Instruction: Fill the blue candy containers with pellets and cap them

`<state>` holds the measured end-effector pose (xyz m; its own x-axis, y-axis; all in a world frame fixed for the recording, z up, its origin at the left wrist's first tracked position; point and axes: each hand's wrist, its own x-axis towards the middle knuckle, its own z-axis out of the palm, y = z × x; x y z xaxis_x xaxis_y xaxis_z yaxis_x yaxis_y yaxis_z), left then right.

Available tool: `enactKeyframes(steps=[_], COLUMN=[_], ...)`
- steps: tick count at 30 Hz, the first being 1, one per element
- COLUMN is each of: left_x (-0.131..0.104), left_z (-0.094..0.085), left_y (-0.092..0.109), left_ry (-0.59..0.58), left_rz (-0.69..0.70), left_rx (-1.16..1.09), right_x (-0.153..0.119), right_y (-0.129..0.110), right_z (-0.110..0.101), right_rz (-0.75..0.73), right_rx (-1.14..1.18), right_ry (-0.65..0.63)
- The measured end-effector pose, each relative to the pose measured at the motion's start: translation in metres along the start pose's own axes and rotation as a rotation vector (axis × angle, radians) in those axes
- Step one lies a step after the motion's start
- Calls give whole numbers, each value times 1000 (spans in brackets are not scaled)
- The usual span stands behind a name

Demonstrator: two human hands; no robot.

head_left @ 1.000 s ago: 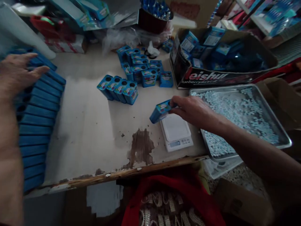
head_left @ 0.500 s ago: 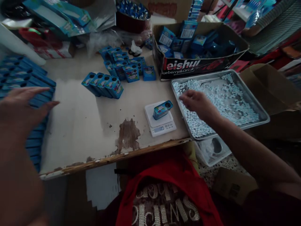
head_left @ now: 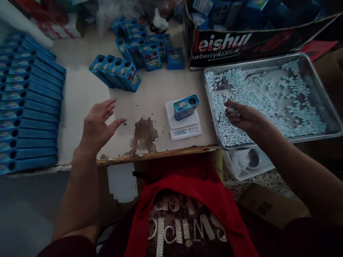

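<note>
Blue box [head_left: 185, 107] carried on scale [head_left: 183, 119]; left fingers [head_left: 115, 124] spread, empty; right fingers [head_left: 232, 111] loosely curled over tray [head_left: 220, 135], contents unclear.

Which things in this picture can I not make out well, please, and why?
All in the head view:
- Display: digits too small and blurred to read surely.
- Right hand: its curled fingers hide whether it pinches any pieces.
- Carton: top edge cuts it off.
- Left rows of packs: left edge cuts them off.
- Tub: partly hidden under the tray.
</note>
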<state>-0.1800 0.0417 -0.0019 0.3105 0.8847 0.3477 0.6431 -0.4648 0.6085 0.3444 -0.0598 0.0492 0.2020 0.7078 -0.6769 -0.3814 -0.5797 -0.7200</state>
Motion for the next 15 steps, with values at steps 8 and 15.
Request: enactKeyframes(steps=[8, 15], left_x=[17, 6], left_z=[33, 51], left_y=[72, 76], left_ry=[-190, -241], left_rz=[167, 101], left_rx=[-73, -142], right_x=[-16, -35], right_y=[-38, -65], right_z=[51, 97], right_rz=[-197, -536], right_rx=[-281, -839], right_ry=[-174, -349])
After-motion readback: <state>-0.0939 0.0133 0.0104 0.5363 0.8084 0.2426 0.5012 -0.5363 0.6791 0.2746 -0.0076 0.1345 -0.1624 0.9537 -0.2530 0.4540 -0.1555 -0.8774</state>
